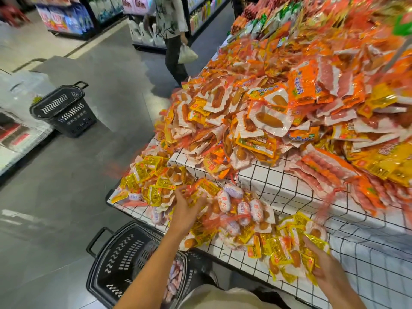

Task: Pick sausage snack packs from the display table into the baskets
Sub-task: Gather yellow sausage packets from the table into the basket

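A: Table (pixel 256 181) first, the biggest thing here. White cloth with a black grid, stepped in tiers, so the stock slopes toward the shopper and every tier stays reachable from the aisle.

B: And the sausage snack packs (pixel 263 121)?

A: Heaped loose on the table's upper tier, orange and white. On the lower tier at the table's near edge lie the smaller yellow packs (pixel 153 175) and white oval sausages (pixel 233 190), spread thin, probably because that edge is where hands work.

B: Baskets?

A: Near basket (pixel 124 253) stands on the floor tight against the table's near edge, directly under the left forearm. My reading: parked there so a pack needs only a short drop off the edge. A few pinkish packs already lie inside. Far basket (pixel 64 108) sits well left of the table, across the aisle floor, out of arm's reach.

B: Hands?

A: Left hand (pixel 189 206) is over the lower tier's yellow packs, fingers curled into red netting and wrappers; blur hides whether it truly grips one, so I cannot tell. Right hand (pixel 323 259) lies at the table's near edge, fingers curled round a crinkled yellow pack (pixel 316 240), holding it.

B: Stage?

A: Picking under way, I judge; most stock remains on the table.
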The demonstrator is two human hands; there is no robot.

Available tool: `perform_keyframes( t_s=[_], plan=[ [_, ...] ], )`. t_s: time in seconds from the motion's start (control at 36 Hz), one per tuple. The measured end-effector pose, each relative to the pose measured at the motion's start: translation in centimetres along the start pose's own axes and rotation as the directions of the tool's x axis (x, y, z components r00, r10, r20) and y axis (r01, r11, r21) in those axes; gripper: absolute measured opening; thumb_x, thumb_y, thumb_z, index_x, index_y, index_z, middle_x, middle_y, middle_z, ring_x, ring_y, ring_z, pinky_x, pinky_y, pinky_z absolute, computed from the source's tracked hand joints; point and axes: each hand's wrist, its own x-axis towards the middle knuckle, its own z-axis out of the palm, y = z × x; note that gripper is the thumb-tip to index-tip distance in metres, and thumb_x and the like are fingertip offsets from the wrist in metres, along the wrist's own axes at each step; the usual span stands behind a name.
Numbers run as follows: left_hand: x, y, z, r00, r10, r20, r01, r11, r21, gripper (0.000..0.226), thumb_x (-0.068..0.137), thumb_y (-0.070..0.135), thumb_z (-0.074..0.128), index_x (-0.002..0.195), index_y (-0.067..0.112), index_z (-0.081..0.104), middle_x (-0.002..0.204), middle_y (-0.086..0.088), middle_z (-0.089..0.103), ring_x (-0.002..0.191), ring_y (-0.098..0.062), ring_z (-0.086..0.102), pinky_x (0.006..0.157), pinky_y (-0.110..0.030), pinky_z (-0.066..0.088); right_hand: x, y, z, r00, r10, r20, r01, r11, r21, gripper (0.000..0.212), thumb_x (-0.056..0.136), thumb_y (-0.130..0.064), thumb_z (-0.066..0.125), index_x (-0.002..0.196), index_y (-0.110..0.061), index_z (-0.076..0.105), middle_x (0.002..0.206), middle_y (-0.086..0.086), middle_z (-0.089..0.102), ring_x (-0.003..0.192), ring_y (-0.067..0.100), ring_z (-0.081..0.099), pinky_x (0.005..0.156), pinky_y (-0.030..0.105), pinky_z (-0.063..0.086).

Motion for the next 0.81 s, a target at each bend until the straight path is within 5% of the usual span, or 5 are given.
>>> perform_keyframes(
  t_s=[0.08, 0.22, 0.39, 0.61, 0.81],
  plan=[
    [0.5, 0.0, 0.0, 0.999, -0.043, 0.011, 0.042, 0.999, 0.034, 0.085, 0.075, 0.044, 0.088, 0.132, 0.036, 0.026, 0.139, 0.002, 0.048, 0.117, -0.014, 0.056, 0.079, -0.015, 0.049, 0.0, -0.1, 0.2, 1.0, 0.011, 0.011, -0.011, 1.0, -0.001, 0.037, 0.099, -0.012, 0.062, 0.13, 0.006, 0.059, 0.12, 0.025, 0.069, 0.046, -0.002, 0.065, 0.04, 0.015, 0.05],
    [1.7, -0.1, 0.2, 0.989, -0.128, -0.072, 0.14, 0.967, 0.212, 0.102, 0.07, 0.037, 0.093, 0.148, 0.01, 0.034, 0.141, -0.005, 0.055, 0.123, -0.022, 0.061, 0.081, -0.028, 0.055, -1.1, -0.6, 1.6, 0.994, 0.105, 0.023, -0.105, 0.994, 0.014, 0.011, 0.089, -0.01, 0.073, 0.099, -0.007, 0.069, 0.074, 0.008, 0.077, 0.057, 0.017, 0.074, 0.043, 0.028, 0.055],
    [2.1, 0.4, -0.4, 0.996, -0.083, -0.018, 0.085, 0.982, 0.168, 0.021, 0.09, 0.036, 0.076, 0.096, 0.021, 0.063, 0.074, 0.003, 0.062, 0.049, -0.003, 0.061, 0.035, -0.018, 0.045, -1.0, -0.7, 2.1, 0.994, 0.092, -0.059, -0.09, 0.996, 0.024, 0.028, 0.088, -0.018, 0.078, 0.112, -0.008, 0.066, 0.086, 0.007, 0.073, 0.073, 0.02, 0.069, 0.053, 0.028, 0.051],
    [1.8, 1.5, -2.1, 0.981, -0.137, 0.141, 0.132, 0.99, 0.039, 0.026, 0.091, 0.03, 0.075, 0.11, 0.029, 0.057, 0.082, 0.014, 0.069, 0.055, 0.003, 0.065, 0.042, -0.016, 0.048, -1.2, -0.7, 1.8, 0.997, 0.062, -0.048, -0.06, 0.997, 0.048, 0.037, 0.086, -0.012, 0.078, 0.12, -0.001, 0.066, 0.078, 0.012, 0.077, 0.059, 0.024, 0.074, 0.043, 0.032, 0.057],
    [2.0, 3.0, -1.1, 0.947, -0.275, 0.165, 0.249, 0.955, 0.162, 0.073, 0.071, 0.008, 0.092, 0.131, 0.021, 0.052, 0.11, -0.007, 0.073, 0.09, -0.032, 0.069, 0.076, -0.047, 0.057, -1.3, -1.1, 1.8, 0.996, 0.081, -0.028, -0.079, 0.995, 0.064, 0.035, 0.088, -0.011, 0.076, 0.121, -0.004, 0.065, 0.087, 0.016, 0.076, 0.073, 0.026, 0.072, 0.048, 0.035, 0.059]
  ],
)
